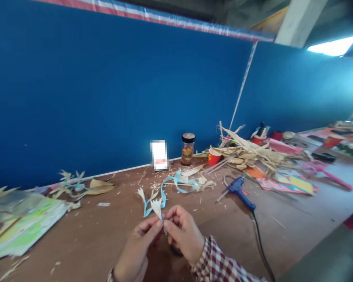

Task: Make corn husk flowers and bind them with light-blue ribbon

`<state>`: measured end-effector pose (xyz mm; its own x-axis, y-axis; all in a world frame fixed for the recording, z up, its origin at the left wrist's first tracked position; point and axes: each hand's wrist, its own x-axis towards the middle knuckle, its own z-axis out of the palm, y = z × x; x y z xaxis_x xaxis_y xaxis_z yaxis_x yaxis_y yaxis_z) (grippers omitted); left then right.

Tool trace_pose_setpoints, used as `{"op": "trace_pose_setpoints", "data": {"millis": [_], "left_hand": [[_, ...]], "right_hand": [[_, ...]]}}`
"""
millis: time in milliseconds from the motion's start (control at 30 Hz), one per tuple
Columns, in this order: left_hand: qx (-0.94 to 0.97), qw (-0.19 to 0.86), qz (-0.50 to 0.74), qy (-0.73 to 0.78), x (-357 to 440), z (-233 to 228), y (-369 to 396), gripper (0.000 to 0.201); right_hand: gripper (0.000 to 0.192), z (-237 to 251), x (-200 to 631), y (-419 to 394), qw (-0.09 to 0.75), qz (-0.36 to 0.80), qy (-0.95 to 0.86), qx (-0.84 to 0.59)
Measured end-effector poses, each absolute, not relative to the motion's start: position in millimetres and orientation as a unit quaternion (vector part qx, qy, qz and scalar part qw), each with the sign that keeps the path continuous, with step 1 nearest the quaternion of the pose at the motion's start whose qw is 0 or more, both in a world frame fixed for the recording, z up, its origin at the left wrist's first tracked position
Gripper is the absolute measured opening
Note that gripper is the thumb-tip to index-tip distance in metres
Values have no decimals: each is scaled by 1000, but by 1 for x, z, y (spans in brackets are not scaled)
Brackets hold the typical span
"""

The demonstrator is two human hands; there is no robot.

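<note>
My left hand [141, 243] pinches the base of a small white husk-like flower [156, 206] between thumb and fingertips. Its pale petals fan upward. Right against it, my right hand [186, 232] is closed in a pinch on a light blue strip [164, 192] at the flower's base. That strip loops away over the brown table toward the back. A second small white flower [141, 194] stands just left of the held one, near a bend of blue strip. My fingers hide most of the held flower's lower end.
A blue glue gun [240, 194] with a black cord lies to the right. Behind it are a heap of dry husks [253, 150], a red paper cup [214, 156] and a lidded jar [188, 149]. A green-and-white sheet [26, 227] lies left. A blue partition [120, 86] borders the table.
</note>
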<state>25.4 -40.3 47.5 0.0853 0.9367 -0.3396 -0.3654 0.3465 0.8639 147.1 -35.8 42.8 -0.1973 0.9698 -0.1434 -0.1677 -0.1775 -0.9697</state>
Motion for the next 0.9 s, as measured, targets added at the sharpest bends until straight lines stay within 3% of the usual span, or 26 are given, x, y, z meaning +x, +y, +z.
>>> {"op": "trace_pose_setpoints", "data": {"millis": [100, 233, 333, 400, 600, 900], "left_hand": [[261, 696, 477, 469, 26, 49, -34, 28], [252, 681, 488, 484, 22, 47, -26, 27], [247, 670, 498, 492, 22, 40, -22, 22], [241, 674, 497, 490, 23, 34, -21, 22], [223, 692, 472, 499, 23, 25, -18, 18], [235, 704, 460, 487, 18, 19, -20, 27]], "right_hand": [[20, 48, 168, -43, 393, 560, -543, -487], [24, 57, 240, -42, 324, 205, -714, -587], [20, 49, 311, -30, 206, -35, -686, -697], [22, 36, 351, -22, 125, -113, -641, -749], [22, 4, 391, -18, 85, -114, -627, -766], [32, 15, 393, -24, 193, -158, -643, -724]]}}
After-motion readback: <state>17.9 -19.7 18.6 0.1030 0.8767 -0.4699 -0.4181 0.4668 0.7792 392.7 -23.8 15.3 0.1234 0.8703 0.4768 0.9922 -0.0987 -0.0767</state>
